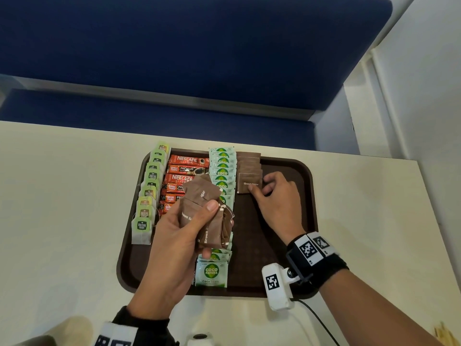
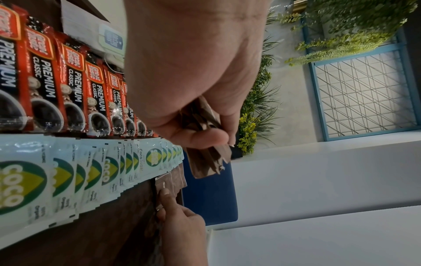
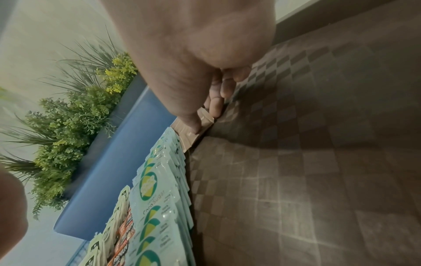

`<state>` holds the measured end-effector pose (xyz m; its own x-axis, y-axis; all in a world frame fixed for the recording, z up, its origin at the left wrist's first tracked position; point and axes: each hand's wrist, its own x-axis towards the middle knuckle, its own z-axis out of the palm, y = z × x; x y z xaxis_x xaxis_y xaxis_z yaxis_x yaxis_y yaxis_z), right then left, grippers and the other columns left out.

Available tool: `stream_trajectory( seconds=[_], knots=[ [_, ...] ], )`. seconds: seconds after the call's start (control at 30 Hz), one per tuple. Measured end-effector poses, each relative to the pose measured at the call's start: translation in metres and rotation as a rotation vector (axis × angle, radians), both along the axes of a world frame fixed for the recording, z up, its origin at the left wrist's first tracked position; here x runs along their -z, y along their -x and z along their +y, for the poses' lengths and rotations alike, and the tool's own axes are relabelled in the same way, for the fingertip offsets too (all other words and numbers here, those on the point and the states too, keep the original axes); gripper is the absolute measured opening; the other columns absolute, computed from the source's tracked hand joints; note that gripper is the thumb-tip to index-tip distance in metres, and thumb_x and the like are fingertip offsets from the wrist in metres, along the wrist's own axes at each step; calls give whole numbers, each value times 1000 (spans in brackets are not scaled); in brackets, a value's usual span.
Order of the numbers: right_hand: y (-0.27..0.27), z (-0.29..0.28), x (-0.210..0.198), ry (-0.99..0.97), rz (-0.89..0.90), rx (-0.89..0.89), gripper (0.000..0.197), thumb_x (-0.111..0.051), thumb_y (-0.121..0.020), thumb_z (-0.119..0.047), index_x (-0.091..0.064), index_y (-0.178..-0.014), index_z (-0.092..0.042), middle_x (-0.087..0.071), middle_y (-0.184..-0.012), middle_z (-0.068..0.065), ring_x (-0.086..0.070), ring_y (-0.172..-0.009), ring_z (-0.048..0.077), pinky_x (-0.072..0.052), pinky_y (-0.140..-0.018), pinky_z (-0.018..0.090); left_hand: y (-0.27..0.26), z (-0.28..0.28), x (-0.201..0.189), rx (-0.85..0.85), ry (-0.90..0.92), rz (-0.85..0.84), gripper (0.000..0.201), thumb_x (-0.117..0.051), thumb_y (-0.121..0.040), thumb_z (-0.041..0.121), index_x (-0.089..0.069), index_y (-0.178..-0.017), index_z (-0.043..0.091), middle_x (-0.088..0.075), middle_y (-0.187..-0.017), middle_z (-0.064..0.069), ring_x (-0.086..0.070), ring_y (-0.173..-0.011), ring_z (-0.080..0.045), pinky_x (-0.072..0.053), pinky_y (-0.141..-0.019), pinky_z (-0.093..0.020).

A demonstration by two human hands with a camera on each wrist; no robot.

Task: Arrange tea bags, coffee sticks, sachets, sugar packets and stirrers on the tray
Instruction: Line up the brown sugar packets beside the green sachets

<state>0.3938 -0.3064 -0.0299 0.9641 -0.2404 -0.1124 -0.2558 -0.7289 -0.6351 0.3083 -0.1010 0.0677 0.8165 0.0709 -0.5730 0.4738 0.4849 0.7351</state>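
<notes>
A brown tray (image 1: 287, 221) holds columns of green tea bags (image 1: 147, 196), red coffee sticks (image 1: 184, 168), pale Coco sugar sachets (image 1: 222, 168) and a short row of brown sugar packets (image 1: 248, 163). My left hand (image 1: 214, 221) hovers over the tray's middle and grips a fanned bundle of brown sugar packets (image 1: 197, 196), also seen in the left wrist view as the bundle (image 2: 205, 162). My right hand (image 1: 259, 186) pinches the nearest brown sugar packet (image 1: 245, 182) of the row, thumb on top and fingers at its right edge; that packet (image 3: 193, 138) lies flat beside the sachets (image 3: 157, 198).
The tray's right half (image 3: 296, 180) is bare. A cream table (image 1: 62, 196) surrounds the tray, with a blue bench (image 1: 174, 46) behind it. Pale wooden sticks (image 1: 444, 335) peek in at the bottom right corner. A black cable (image 1: 316, 318) trails from my right wrist.
</notes>
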Motion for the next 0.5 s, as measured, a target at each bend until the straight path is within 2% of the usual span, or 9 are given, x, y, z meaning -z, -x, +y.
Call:
stream_trajectory(
  seconds=[0.17, 0.3, 0.37, 0.43, 0.5],
  knots=[
    [1, 4, -2, 1, -10, -3, 30, -78, -92, -50, -68, -104, -24, -62, -69, -13, -55, -98, 20, -52, -86, 46, -1, 2, 2, -7, 1, 1, 35, -75, -92, 20, -71, -127, 11, -79, -92, -15, -64, -51, -12, -43, -35, -20],
    [0, 6, -6, -4, 19, 0, 30, -77, -93, -50, -67, -105, -25, -63, -70, -13, -55, -101, 18, -49, -78, 39, -1, 3, 4, -6, 2, 2, 37, -75, -93, 22, -71, -128, 12, -79, -104, -22, -64, -53, -14, -44, -36, -20],
    [1, 5, -10, 1, 31, -2, 32, -77, -93, -51, -67, -108, -25, -64, -76, -13, -55, -103, 17, -49, -76, 37, -1, 2, 5, -14, 1, -2, 37, -76, -93, 21, -71, -128, 12, -79, -103, -20, -66, -54, -13, -43, -36, -20],
    [4, 3, -17, 10, 18, -3, 36, -78, -91, -52, -66, -110, -25, -63, -90, -11, -56, -103, 15, -51, -77, 35, -3, 1, 5, -17, -8, -7, 36, -76, -93, 21, -72, -127, 13, -79, -102, -19, -67, -57, -14, -43, -37, -21],
    [11, 3, -30, -70, -29, -21, 34, -79, -91, -51, -65, -109, -27, -62, -97, -9, -58, -98, 12, -53, -78, 32, -4, 0, 5, -14, -26, -14, 33, -77, -93, 23, -72, -125, 15, -80, -101, -17, -70, -61, -16, -44, -37, -21]
  ],
)
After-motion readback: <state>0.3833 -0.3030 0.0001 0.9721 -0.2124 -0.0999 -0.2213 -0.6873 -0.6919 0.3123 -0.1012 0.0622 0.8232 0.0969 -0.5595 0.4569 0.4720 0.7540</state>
